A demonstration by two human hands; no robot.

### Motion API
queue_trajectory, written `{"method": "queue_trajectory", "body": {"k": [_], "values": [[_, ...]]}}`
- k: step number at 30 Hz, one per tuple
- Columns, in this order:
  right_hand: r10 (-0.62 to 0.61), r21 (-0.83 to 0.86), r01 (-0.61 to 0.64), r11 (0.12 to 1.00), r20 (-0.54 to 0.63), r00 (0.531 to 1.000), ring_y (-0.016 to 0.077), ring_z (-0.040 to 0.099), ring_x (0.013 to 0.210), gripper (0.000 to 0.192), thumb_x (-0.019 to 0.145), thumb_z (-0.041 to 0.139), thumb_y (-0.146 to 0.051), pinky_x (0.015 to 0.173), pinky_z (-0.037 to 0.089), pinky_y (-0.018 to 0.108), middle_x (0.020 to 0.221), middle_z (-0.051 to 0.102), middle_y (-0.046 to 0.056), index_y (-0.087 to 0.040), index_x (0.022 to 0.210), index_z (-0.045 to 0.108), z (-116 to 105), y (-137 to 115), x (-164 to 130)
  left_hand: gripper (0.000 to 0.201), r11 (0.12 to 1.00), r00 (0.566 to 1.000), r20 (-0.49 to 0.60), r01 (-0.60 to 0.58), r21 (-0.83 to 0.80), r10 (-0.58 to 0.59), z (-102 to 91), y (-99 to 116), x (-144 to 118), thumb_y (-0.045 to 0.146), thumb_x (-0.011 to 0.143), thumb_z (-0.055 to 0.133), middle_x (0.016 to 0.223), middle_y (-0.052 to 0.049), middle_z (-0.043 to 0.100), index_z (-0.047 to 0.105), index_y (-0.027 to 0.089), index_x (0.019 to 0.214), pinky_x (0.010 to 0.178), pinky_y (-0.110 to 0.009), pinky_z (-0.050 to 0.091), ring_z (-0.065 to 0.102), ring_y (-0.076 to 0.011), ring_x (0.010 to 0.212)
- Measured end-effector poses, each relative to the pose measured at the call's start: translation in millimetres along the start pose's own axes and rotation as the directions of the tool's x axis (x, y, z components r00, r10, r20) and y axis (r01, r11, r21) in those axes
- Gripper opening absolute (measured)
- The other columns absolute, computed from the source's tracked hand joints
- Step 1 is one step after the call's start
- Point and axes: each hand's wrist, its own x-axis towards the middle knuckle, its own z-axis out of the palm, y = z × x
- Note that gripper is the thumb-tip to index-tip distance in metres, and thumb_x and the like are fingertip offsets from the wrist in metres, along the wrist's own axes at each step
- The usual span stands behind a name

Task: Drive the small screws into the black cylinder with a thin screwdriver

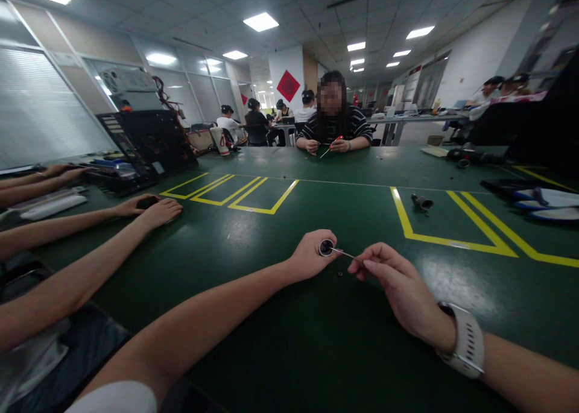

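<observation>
Evidently, everything turns on the line between the two hands: a thin metal rod [347,254] runs from the fingertips of the right hand [398,280] across to a dark round part [325,248] with a pale rim, held in the left hand [307,256]. The rod's long axis slants away from the right hand, leftward and slightly farther off, and its far end meets the part's hollow face; whether the tip is inside or only at the mouth, I cannot tell. That face is turned back toward the wearer, and the left hand is the one at the part, its fingers curled snugly around it. The right hand pinches the rod between thumb and fingers, with hardly any gap, its wrist wearing a pale-strapped watch [465,340].

Just below the rod, between the hands, a tiny dark piece [340,274] lies on the green table [280,340]. Beyond the right hand, a dark fitting [421,202] sits inside a yellow tape outline [452,242]. Well left of the left hand, a neighbour's hands [163,211] hold another dark object [147,202].
</observation>
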Motion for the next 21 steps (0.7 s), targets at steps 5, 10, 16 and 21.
{"method": "queue_trajectory", "body": {"k": [5,10,16,21], "values": [[0.04,0.001,-0.04,0.999,0.024,0.999,0.0163,0.054,0.077,0.008,0.083,0.05,-0.025,0.073,0.04,0.034,0.083,0.064,0.003,-0.02,0.083,0.056,1.6,0.5,-1.6,0.018,1.0,1.0,0.018,-0.014,0.02,0.014,0.3,0.2,0.3,0.027,0.073,0.059,0.064,0.004,0.046,0.048,0.015,0.066,0.056,-0.021,0.034,0.043,-0.0085,0.059],[0.05,0.087,-0.052,0.995,0.022,0.999,0.0156,0.054,0.077,0.006,0.083,0.05,-0.024,0.07,0.04,0.033,0.086,0.064,0.003,-0.019,0.085,0.055,2.9,1.5,-0.2,0.021,1.0,1.0,-0.029,-0.002,0.013,0.003,1.5,-0.9,0.1,0.029,0.074,0.058,0.063,0.004,0.046,0.048,0.015,0.065,0.055,-0.021,0.034,0.042,-0.0085,0.058],[0.063,0.126,-0.066,0.99,0.024,0.998,0.0151,0.054,0.076,0.004,0.082,0.052,-0.023,0.069,0.04,0.031,0.086,0.064,0.003,-0.02,0.083,0.054,4.2,1.3,0.4,0.021,1.0,0.999,-0.032,-0.019,-0.013,0.018,2.4,-3.7,0.3,0.03,0.074,0.059,0.062,0.004,0.045,0.048,0.014,0.065,0.055,-0.02,0.033,0.041,-0.0077,0.057],[0.075,0.168,-0.087,0.982,0.074,0.994,0.0148,0.054,0.078,0.006,0.084,0.05,-0.023,0.07,0.04,0.031,0.091,0.064,0.004,-0.02,0.087,0.054,2.3,2.8,1.8,0.023,0.999,0.999,-0.033,-0.015,-0.051,0.014,2.5,-4.4,0.1,0.032,0.073,0.06,0.061,0.004,0.045,0.048,0.014,0.065,0.054,-0.02,0.033,0.04,-0.0072,0.056]]}}
